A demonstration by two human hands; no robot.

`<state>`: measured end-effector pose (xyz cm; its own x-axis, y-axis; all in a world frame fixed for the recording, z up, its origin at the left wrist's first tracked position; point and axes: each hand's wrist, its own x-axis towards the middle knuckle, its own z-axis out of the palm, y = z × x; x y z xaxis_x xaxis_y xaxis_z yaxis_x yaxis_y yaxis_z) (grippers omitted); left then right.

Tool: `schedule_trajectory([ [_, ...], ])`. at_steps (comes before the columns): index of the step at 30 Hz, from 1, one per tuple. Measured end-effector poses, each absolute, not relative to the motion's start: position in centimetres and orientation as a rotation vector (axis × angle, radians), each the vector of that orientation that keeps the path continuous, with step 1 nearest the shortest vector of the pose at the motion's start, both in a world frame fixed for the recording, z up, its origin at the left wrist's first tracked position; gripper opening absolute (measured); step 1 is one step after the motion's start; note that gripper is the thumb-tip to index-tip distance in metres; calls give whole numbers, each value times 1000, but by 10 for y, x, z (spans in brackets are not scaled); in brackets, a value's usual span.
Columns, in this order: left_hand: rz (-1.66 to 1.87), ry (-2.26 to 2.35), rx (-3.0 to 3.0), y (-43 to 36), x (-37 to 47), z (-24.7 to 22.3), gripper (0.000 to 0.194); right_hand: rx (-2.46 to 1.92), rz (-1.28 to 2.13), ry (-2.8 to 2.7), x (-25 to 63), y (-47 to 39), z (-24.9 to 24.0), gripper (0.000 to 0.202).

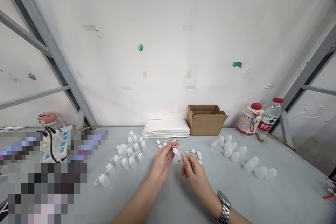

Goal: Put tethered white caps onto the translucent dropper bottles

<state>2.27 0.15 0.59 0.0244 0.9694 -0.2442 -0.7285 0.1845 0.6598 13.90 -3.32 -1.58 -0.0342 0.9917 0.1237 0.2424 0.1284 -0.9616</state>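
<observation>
Over the middle of the grey table, my right hand grips the base end of a small translucent white bottle, which is tilted with its narrow end toward my left hand. My left hand is closed at that narrow end, its fingertips on a small white cap with a loop, partly hidden by the fingers. Behind and beside my hands lie loose white looped caps. Several capped bottles stand in rows to the left. On the right are several translucent bottles without looped caps.
A stack of white flat boxes and an open cardboard box sit against the wall. At the back right stand a red-lidded jar and a large plastic bottle. A power strip lies left, near a blurred-out area.
</observation>
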Motion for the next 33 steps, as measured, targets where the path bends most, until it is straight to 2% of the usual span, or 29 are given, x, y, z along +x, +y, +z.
schedule_trajectory([
  [5,1339,728,399,2,23,3,11,-1266,1013,-1453,139,-31,-17,38],
  [12,1351,752,298,10,13,9,5,-1210,1037,-1448,142,-31,-12,38],
  [17,1417,804,500,9,12,10,18,-1146,954,-1392,145,-31,-8,36],
  [24,1383,950,626,9,11,8,25,-1140,942,-1336,148,-30,-5,34],
  [33,1432,842,554,5,4,25,21,-1118,954,-1344,149,-32,-5,30],
])
